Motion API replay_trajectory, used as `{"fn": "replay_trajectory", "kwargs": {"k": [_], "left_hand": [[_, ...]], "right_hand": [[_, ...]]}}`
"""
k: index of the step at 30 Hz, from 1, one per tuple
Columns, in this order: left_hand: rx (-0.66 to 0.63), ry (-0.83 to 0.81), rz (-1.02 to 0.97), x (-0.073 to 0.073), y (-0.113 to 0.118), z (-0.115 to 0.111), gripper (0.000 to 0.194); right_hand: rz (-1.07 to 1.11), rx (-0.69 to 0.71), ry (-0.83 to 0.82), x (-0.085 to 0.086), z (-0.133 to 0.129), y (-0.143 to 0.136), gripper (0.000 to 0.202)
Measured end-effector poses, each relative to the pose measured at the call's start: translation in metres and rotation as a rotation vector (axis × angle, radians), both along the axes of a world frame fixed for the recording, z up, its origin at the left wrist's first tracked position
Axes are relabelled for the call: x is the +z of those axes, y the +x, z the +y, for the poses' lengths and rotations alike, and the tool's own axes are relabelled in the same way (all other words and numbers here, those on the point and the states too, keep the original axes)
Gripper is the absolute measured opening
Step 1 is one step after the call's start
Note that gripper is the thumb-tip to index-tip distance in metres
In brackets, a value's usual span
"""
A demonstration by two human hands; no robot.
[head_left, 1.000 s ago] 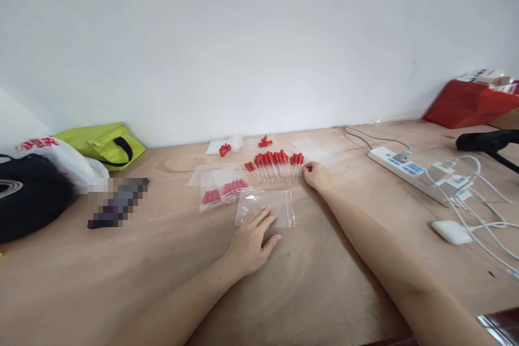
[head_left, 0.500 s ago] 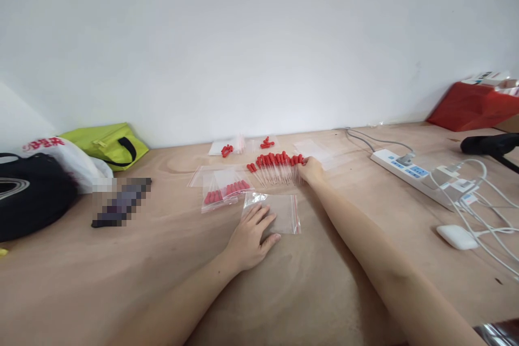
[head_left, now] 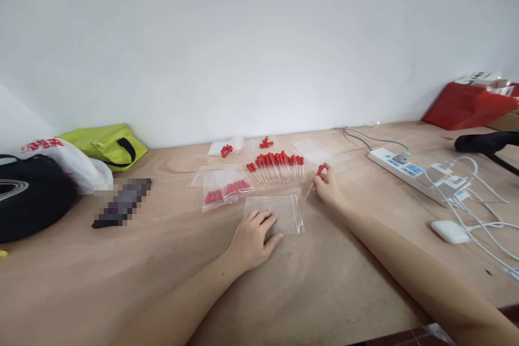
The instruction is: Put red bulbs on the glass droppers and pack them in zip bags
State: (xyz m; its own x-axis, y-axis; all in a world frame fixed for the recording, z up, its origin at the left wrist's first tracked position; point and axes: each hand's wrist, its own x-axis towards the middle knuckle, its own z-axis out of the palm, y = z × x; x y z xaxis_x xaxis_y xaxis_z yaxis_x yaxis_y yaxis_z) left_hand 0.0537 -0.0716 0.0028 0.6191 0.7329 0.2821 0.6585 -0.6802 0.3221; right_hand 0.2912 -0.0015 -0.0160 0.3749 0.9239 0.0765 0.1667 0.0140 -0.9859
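Observation:
My left hand [head_left: 254, 239] lies with its fingers apart on the left part of a clear zip bag [head_left: 286, 213], whose red-striped end points right. In my right hand [head_left: 329, 188] is a dropper [head_left: 320, 170] with a red bulb, pinched, its thin clear tip pointing down and left. A row of red-bulbed droppers [head_left: 278, 160] lies on the table to the left of that hand. Left of the row, filled clear bags [head_left: 229, 188] show red bulbs through the plastic. Two small groups of loose red bulbs [head_left: 226, 150] lie farther back.
On the wooden table [head_left: 162, 281], a white power strip [head_left: 399, 169] with cables and a white adapter [head_left: 450, 231] are at the right. A red bag [head_left: 466, 105] stands back right. Green [head_left: 107, 146], white [head_left: 89, 167] and black bags [head_left: 36, 194] sit at the left.
My right hand has moved right and toward me from the end of the row, bringing one dropper away. My left hand has barely shifted on the clear bag.

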Motion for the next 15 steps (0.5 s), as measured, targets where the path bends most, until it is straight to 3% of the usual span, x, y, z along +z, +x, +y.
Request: {"fn": "replay_trajectory", "kwargs": {"k": [5,15], "left_hand": [[-0.036,-0.045,-0.053,0.0,0.0,0.004,0.034],[-0.056,-0.083,-0.033,-0.001,-0.001,0.004,0.033]], "right_hand": [[0.155,0.041,0.103,-0.003,-0.038,-0.005,0.069],[0.151,0.098,0.142,-0.004,-0.041,-0.017,0.06]]}}
